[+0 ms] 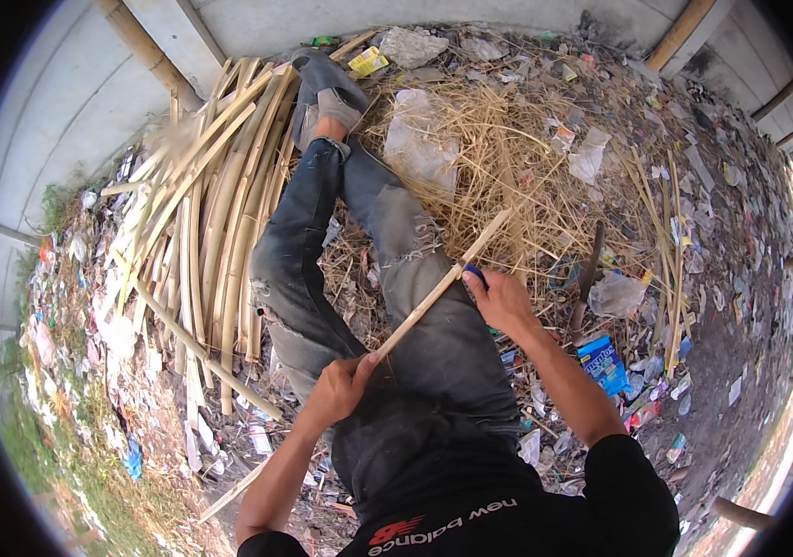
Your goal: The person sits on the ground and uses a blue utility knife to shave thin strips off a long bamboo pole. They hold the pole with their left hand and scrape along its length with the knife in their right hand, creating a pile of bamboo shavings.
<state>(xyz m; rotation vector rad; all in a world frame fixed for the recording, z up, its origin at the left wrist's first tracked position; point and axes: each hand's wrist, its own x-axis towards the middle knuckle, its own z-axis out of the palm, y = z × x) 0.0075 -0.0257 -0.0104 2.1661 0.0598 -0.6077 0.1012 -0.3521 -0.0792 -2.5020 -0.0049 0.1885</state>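
Note:
A pale bamboo strip (424, 308) lies slantwise across my lap, over my thigh. Near the waist my left hand (341, 388) is closed round it, thumb along the strip. Past that hand, a pale length (234, 492) emerges beyond my left forearm, seemingly the same strip. Toward the strip's far end, my right hand (500, 299) is closed on a small dark blue thing (476, 275) held against the strip. Most of that blue thing is hidden by the fingers, so its kind cannot be told.
Many bamboo strips (220, 232) are heaped left of my stretched-out, crossed legs (396, 232). Straw-like shavings (499, 158) cover the ground ahead. A dark curved piece (590, 269) and a blue packet (604, 366) lie at my right amid litter. A pale wall (62, 121) stands behind the heap.

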